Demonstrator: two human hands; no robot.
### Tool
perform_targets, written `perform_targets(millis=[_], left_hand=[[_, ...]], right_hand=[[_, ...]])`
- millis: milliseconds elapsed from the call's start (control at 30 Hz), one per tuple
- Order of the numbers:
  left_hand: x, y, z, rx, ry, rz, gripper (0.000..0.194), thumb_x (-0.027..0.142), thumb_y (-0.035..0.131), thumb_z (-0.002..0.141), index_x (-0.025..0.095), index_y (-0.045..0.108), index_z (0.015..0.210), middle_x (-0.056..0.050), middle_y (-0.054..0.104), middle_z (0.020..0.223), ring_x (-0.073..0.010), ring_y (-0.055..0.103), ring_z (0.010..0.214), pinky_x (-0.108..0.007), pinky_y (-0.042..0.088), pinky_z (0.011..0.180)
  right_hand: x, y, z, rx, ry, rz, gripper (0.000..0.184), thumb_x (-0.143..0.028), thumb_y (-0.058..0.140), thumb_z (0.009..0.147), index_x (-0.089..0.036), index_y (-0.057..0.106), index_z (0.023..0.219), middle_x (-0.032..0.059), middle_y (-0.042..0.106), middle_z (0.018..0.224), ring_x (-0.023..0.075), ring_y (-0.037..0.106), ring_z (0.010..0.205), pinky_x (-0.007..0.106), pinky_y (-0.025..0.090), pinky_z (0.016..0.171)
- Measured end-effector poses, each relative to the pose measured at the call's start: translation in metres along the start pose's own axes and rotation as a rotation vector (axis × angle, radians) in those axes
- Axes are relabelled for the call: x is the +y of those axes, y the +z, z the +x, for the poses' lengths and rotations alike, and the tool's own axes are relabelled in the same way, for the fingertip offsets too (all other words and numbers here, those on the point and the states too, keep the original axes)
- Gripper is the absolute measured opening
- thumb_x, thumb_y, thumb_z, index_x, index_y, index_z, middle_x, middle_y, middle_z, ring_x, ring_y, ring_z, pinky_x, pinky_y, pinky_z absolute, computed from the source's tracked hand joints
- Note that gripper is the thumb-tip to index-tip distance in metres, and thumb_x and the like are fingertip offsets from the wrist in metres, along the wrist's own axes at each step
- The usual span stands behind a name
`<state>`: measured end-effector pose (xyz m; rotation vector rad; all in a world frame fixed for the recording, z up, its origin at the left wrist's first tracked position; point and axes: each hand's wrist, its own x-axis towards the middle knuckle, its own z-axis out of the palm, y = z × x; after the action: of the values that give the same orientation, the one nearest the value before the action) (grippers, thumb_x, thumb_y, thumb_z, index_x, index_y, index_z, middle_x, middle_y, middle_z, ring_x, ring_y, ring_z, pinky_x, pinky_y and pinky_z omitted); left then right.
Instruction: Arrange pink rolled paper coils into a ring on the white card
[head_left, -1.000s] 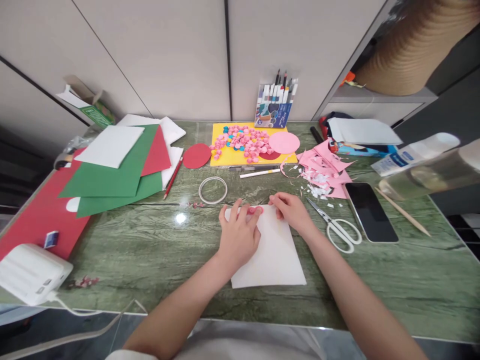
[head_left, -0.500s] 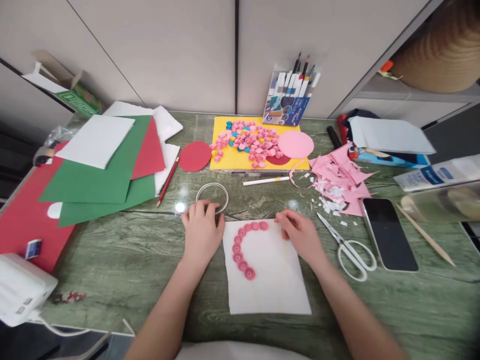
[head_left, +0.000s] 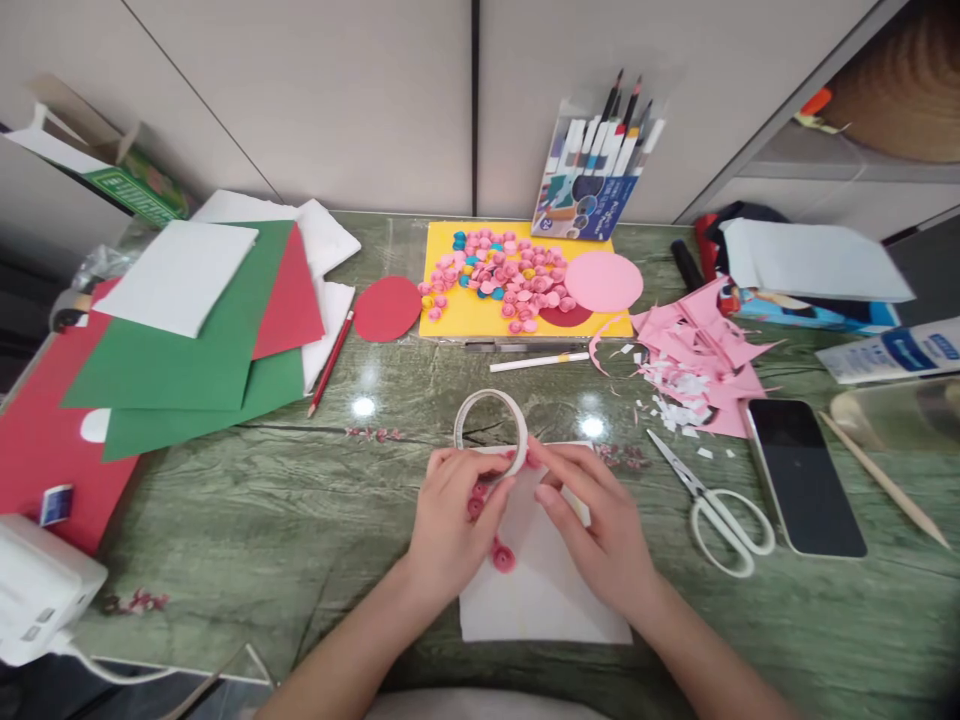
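Observation:
My left hand (head_left: 461,510) grips a narrow roll of tape (head_left: 459,425), thumb and fingers closed on its near edge. It is tilted up above the top of a white sheet (head_left: 551,600). My right hand (head_left: 596,515) is just beside the roll, its index fingertip at the roll's right edge and its thumb held apart. A curve of pink rolled-paper flowers (head_left: 503,557) lies on the sheet, partly hidden by my left hand.
Behind lies a yellow sheet (head_left: 450,325) heaped with small paper flowers (head_left: 517,275). White-handled scissors (head_left: 720,520), a phone (head_left: 806,478) and pink paper scraps (head_left: 701,350) are on the right. Green paper (head_left: 180,370) and a red pencil (head_left: 330,365) are on the left.
My left hand has lifted the tape roll off the table and brought it right, over the sheet's top edge. My right hand has moved in from the sheet's upper right corner to meet it.

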<state>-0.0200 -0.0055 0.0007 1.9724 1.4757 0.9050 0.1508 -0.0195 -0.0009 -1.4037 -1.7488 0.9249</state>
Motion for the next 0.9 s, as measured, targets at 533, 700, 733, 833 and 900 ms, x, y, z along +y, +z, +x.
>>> perform_targets(millis=[533, 700, 733, 833, 900], left_hand=[[0.0006, 0.0055, -0.0019, 0.059, 0.027, -0.015, 0.004, 0.022, 0.059, 0.083, 0.02, 0.061, 0.087, 0.0, 0.07, 0.079, -0.013, 0.06, 0.069, -0.029, 0.044, 0.069], [0.0007, 0.0061, -0.0021, 0.059, 0.036, -0.012, 0.005, 0.021, 0.061, 0.082, 0.02, 0.061, 0.087, 0.001, 0.07, 0.08, -0.0125, 0.06, 0.069, -0.029, 0.044, 0.07], [0.0009, 0.0059, -0.002, 0.06, 0.039, -0.011, 0.005, 0.021, 0.061, 0.082, 0.02, 0.061, 0.087, 0.001, 0.07, 0.079, -0.0124, 0.061, 0.069, -0.029, 0.044, 0.07], [0.0005, 0.0064, -0.0026, 0.059, 0.055, 0.001, 0.006, 0.022, 0.061, 0.082, 0.02, 0.062, 0.087, 0.0, 0.071, 0.079, -0.0123, 0.061, 0.068, -0.028, 0.044, 0.069], [-0.0006, 0.0077, -0.0035, 0.053, 0.076, 0.014, 0.007, 0.022, 0.06, 0.082, 0.02, 0.062, 0.089, 0.0, 0.071, 0.081, -0.0123, 0.062, 0.068, -0.029, 0.044, 0.07]], right_hand=[[-0.0003, 0.0009, 0.0028, -0.006, 0.141, 0.379, 0.019, -0.021, 0.052, 0.086, -0.027, 0.063, 0.101, 0.0005, 0.059, 0.09, 0.009, 0.058, 0.068, 0.025, 0.049, 0.068], [-0.0002, 0.0009, 0.003, -0.035, 0.163, 0.464, 0.007, -0.023, 0.056, 0.084, -0.024, 0.06, 0.09, -0.0003, 0.057, 0.082, 0.0103, 0.057, 0.068, 0.025, 0.049, 0.065], [0.0003, 0.0014, 0.0024, -0.006, 0.158, 0.423, 0.006, -0.023, 0.056, 0.084, -0.023, 0.06, 0.089, 0.0001, 0.057, 0.082, 0.0116, 0.058, 0.071, 0.026, 0.049, 0.066], [0.002, 0.003, 0.0006, 0.124, 0.11, 0.192, 0.012, -0.022, 0.057, 0.083, -0.025, 0.061, 0.093, 0.0019, 0.059, 0.088, 0.0142, 0.058, 0.078, 0.029, 0.048, 0.071], [0.0035, 0.0038, -0.0004, 0.165, 0.011, -0.004, 0.022, -0.019, 0.055, 0.084, -0.027, 0.061, 0.104, 0.0034, 0.06, 0.095, 0.0149, 0.059, 0.083, 0.031, 0.048, 0.075]])
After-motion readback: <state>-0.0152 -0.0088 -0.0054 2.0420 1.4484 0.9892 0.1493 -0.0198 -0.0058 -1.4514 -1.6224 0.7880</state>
